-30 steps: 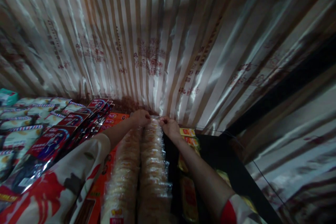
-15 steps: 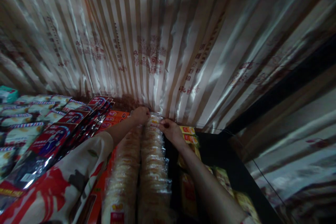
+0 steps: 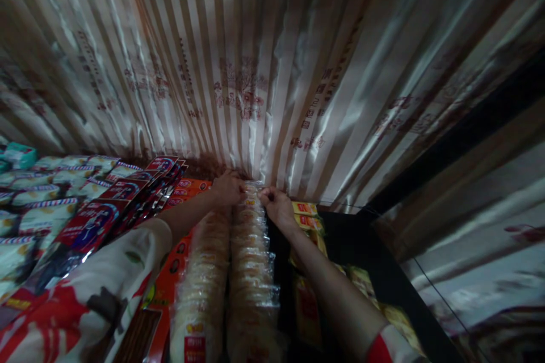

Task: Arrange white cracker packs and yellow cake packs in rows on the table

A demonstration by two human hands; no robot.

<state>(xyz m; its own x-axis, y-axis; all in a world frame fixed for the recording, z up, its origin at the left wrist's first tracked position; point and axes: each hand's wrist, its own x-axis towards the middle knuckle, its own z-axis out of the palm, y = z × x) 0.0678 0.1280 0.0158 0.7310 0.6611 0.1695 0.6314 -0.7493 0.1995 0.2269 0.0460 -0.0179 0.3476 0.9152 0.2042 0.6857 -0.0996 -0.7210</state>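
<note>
Two rows of round, flat pastries in clear wrappers lie overlapping in front of me, a left row (image 3: pixel 204 272) and a right row (image 3: pixel 252 261). At the far end of the right row, my left hand (image 3: pixel 229 187) and my right hand (image 3: pixel 279 209) are on either side of the rearmost wrapped pastry (image 3: pixel 250 195). My right thumb and fingers are pinched at its right edge. The fingers of my left hand are curled at its left edge, their tips partly hidden. The wrapper's far edge shows between the hands.
Dark red packets (image 3: pixel 96 212) and white bags (image 3: pixel 46 215) fill the left side, with orange packets (image 3: pixel 168 272) beside the pastries. Yellow packets (image 3: pixel 306 221) lie right of them on a black surface (image 3: pixel 361 244). A striped, printed plastic sheet (image 3: pixel 255 68) hangs behind.
Both hands stay at the far end of the right row. My right hand has shifted very slightly, and the view has moved a little.
</note>
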